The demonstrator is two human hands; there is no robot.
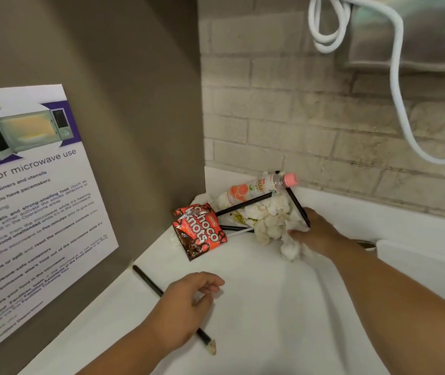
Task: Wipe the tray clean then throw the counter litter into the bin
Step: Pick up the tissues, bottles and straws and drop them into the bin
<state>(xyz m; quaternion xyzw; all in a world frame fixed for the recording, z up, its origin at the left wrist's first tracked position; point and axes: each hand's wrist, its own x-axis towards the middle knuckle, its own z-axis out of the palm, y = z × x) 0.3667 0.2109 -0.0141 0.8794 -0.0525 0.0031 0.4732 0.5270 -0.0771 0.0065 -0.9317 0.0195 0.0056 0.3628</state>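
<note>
Beside the shiny Choco Knots wrapper (199, 231), my right hand (316, 234) grabs crumpled tissue (271, 221); my left hand (181, 307) hangs loose, empty.

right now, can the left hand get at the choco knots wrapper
Probably yes. The left hand is above the black straw, and only bare counter lies between it and the choco knots wrapper. The right hand grips the crumpled tissues, out of the way.

Wrapper (199, 231) — "choco knots"; bottle (253, 189) — "SMART C"; poster (26, 207) — "microwave use"
</note>
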